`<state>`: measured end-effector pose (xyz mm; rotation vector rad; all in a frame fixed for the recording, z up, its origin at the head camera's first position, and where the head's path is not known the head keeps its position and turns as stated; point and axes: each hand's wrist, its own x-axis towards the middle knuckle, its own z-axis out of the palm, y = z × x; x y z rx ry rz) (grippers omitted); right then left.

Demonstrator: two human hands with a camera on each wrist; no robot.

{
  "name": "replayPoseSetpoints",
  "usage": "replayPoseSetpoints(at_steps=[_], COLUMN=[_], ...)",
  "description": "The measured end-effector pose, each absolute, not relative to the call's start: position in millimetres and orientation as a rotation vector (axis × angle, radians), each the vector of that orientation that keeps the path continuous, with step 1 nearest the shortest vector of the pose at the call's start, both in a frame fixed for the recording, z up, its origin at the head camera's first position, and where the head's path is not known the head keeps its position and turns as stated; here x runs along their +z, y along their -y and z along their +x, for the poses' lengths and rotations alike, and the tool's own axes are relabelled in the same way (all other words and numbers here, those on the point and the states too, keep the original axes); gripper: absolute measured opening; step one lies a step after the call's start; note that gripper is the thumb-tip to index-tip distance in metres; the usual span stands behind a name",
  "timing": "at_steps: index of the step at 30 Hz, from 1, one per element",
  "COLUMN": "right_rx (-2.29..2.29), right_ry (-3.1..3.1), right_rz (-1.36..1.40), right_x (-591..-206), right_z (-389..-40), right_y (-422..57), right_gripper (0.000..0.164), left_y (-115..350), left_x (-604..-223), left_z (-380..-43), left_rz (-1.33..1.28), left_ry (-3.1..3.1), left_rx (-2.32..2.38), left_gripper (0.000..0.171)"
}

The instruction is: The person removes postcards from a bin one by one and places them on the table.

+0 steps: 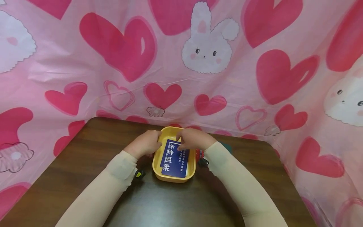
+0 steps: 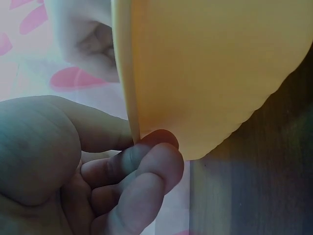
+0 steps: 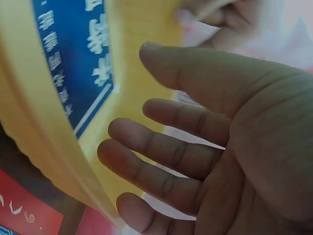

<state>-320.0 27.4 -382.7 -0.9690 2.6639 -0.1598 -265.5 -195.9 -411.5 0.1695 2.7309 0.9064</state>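
Observation:
A yellow plastic tray [image 1: 172, 180] with rounded corners sits on the table. Inside it lie blue cards [image 1: 176, 171] printed with white Chinese characters, overlapping one another. At the tray's left side, my left hand [image 1: 146, 143] pinches the rim between thumb and curled fingers, as the left wrist view shows on the yellow wall [image 2: 220, 63]. My right hand [image 1: 195, 138] hovers by the far right part of the rim, covering some of it. Its fingers are spread and relaxed in the right wrist view, with nothing between them, beside the blue card [image 3: 78, 54].
Right of the tray lies a red printed item [image 3: 24, 205], mostly hidden by the right arm in the head view. A teal item [image 1: 227, 147] shows behind that forearm. By the left wrist is a small black-and-yellow object [image 1: 139, 174]. A pink heart-patterned curtain [image 1: 167, 69] borders the brown table [image 1: 158, 205].

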Motion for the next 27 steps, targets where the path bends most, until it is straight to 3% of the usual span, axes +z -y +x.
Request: replayPoseSetpoints(at_steps=[13,27], right_rx=[0.121,0.281], right_ry=[-2.577,-2.530], right_rz=[-0.951,-0.963], right_x=[-387.8,-395.0], right_z=[-330.4,-340.4], right_y=[10.8,14.7], right_gripper=[0.052,0.047], left_y=[201.5,196.9], left_x=[-413.6,-410.0], left_z=[-265.4,-266.2], left_rz=[0.164,0.183], left_ry=[-2.727,-2.721], left_rx=[0.913,0.888], left_gripper=[0.047,0.046])
